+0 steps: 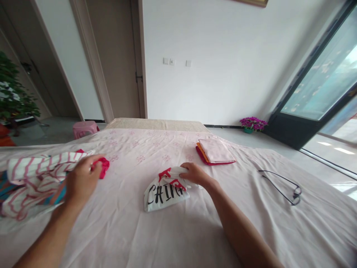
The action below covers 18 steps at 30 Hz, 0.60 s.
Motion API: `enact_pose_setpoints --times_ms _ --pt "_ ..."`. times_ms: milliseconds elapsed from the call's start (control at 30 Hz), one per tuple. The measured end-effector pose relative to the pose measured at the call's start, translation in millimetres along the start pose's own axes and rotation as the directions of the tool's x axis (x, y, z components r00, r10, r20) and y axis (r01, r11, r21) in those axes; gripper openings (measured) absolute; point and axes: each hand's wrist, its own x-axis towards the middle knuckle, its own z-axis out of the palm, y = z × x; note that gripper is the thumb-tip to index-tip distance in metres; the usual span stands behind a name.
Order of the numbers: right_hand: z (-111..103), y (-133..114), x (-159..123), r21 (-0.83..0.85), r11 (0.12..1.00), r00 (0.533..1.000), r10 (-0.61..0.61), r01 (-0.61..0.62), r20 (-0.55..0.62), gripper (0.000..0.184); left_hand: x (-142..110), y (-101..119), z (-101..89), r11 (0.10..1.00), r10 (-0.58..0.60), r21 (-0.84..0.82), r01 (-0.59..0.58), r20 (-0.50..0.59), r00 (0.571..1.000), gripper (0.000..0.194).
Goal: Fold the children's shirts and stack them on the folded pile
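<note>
My right hand [194, 173] is closed on the upper right of a white garment [164, 201], a printed cloth piece with black "CHINA" lettering and red marks. It lies bunched on the bed sheet in the middle. At the left, my left hand [85, 175] has its fingers pinched at a crumpled red cloth [105, 168]. That hand is slightly blurred, and part of the red cloth is hidden behind the fingers. Just beside it lies a loose heap of clothes with a red-and-white striped garment [33, 169] on top and blue and orange parts below.
A folded stack of pink, orange and red cloths [216, 150] sits right of centre. Eyeglasses [295, 191] lie with temples open at the right. Beyond the pale pink sheet [125, 223] stand a pink stool [85, 128] and purple flowers [253, 123].
</note>
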Motion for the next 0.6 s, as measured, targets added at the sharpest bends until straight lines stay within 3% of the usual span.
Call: enact_pose_setpoints --times_ms 67,167,233,300,333,400,467,500,567,600 --pt "-10 -12 -7 0.305 0.95 0.993 -0.093 0.068 0.067 0.021 -21 28 37.6 0.99 0.055 -0.139 -0.023 0.227 0.972 0.035" --pt "-22 -26 -17 0.591 0.804 0.98 -0.165 0.069 0.11 0.024 -56 60 82.8 0.976 0.124 -0.216 -0.013 0.512 0.85 0.043" --pt "-24 -30 -19 0.66 0.749 0.982 -0.159 0.056 0.097 0.024 -74 72 98.1 0.984 0.111 -0.181 0.007 0.637 0.763 0.039" --pt "-22 -31 -17 0.696 0.715 0.991 -0.127 0.065 0.038 0.022 -80 77 100.9 0.991 0.072 -0.128 0.024 0.692 0.718 0.027" --pt "-21 -31 -15 0.714 0.694 0.994 -0.107 0.086 -0.016 0.021 -78 77 98.6 0.993 0.052 -0.116 0.038 0.683 0.728 0.023" --pt "-19 -30 -12 0.758 0.63 0.985 -0.077 0.168 -0.154 0.02 -65 72 88.8 0.985 0.0 -0.142 0.098 0.568 0.823 0.026" --pt "-21 -29 -10 0.782 0.553 0.95 -0.064 0.288 -0.305 0.019 -45 60 75.2 0.959 -0.089 -0.226 0.168 0.325 0.942 0.033" --pt "-24 -27 -10 0.781 0.522 0.929 -0.063 0.342 -0.364 0.019 -33 51 67.8 0.942 -0.146 -0.276 0.192 0.179 0.973 0.037" --pt "-30 -22 -12 0.781 0.48 0.907 -0.078 0.399 -0.415 0.014 -11 29 52.1 0.921 -0.234 -0.332 0.206 -0.049 0.971 0.041" --pt "-34 -19 -14 0.791 0.47 0.914 -0.103 0.392 -0.392 0.01 -1 17 44.0 0.925 -0.258 -0.313 0.216 -0.099 0.961 0.04"
